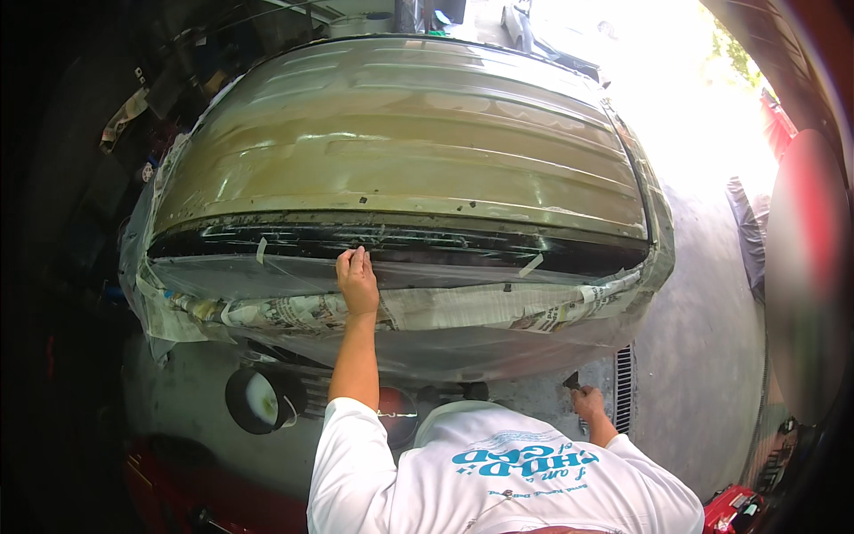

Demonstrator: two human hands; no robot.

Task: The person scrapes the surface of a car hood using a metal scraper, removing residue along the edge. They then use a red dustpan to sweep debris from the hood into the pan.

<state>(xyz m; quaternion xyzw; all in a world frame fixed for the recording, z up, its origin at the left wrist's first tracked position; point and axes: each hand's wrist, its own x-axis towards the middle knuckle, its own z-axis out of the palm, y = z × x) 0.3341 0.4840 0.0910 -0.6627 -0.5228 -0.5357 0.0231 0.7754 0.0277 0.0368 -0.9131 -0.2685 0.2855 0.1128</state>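
Note:
My left hand (358,283) reaches forward to the glossy black strip (445,245) along the near edge of a vehicle's brownish roof (400,147). Its fingers are pinched together at the strip; whatever they hold, if anything, is too small to make out. Out to the right, low over the floor, my right hand (589,405) grips a small dark scraper (571,381) with a wedge-shaped blade. One tape piece (261,251) sticks on the strip left of my left hand, and a second tape strip (531,265) is to its right.
Newspaper (302,311) and clear plastic sheeting (498,347) wrap the vehicle below the strip. A dark bucket (234,396) with something white inside stands on the floor at left. A floor grate (624,392) runs beside my right hand. A red object (734,509) lies at the lower right.

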